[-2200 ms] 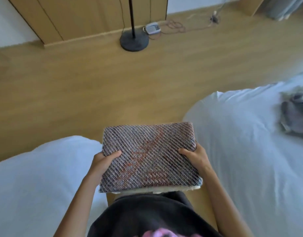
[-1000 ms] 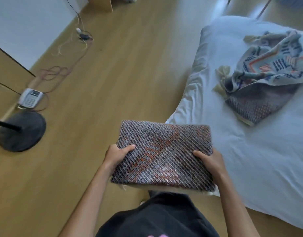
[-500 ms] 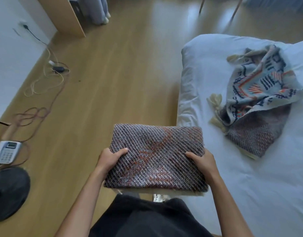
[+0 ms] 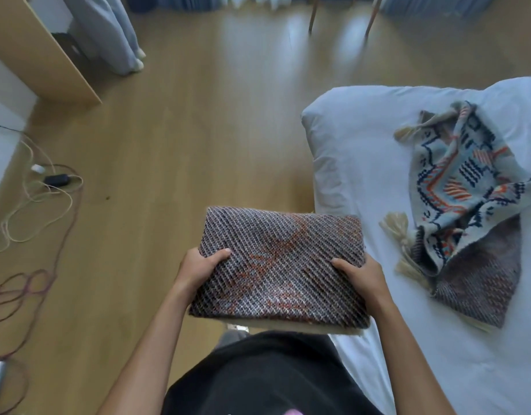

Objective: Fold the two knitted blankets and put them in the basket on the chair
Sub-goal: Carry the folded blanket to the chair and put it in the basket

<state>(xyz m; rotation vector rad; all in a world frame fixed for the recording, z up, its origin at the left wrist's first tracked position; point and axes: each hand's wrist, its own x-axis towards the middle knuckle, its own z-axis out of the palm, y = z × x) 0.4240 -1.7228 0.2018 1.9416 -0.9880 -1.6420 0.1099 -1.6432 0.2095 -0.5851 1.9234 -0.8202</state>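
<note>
Head view: looking down past the person's dark top [image 4: 267, 375] at two bare hands, which hold a blanket beside a bed.
Bed [image 4: 363, 163]: white sheet, filling the right side of the view, its rounded corner pointing away from the person.
Folded blanket [image 4: 280, 268]: a thick, neat rectangle of brown-grey knit with rust-orange flecks and a cream layer showing along its near edge. It is held level in the air at the bed's left edge, and its right end overlaps the mattress in the view.
Left hand [image 4: 198, 266]: grips the end of the folded blanket farther from the bed. The thumb is curled over the top and the fingers are hidden underneath.
Right hand [image 4: 363, 275]: grips the end nearer the bed in the same way, thumb pressed on top, fingers out of sight below.
Second blanket [image 4: 467, 211]: lies crumpled and unfolded on the bed, well apart from both hands. It has a pale blue face with navy and orange patterning, a brown knit underside turned up, and cream tassels at its corners.
Floor [image 4: 198, 145]: light wood boards, to the left of the bed.
Cables [image 4: 34, 199]: loose cream and maroon loops with a black adapter [image 4: 57, 178], on the floor far to the left of the bed.
Wooden panel [image 4: 40, 55]: stands far left of the bed, with a grey curtain [image 4: 108, 34] beside it.
Wooden legs [image 4: 312, 13]: two thin ones, beyond the bed's far corner.
</note>
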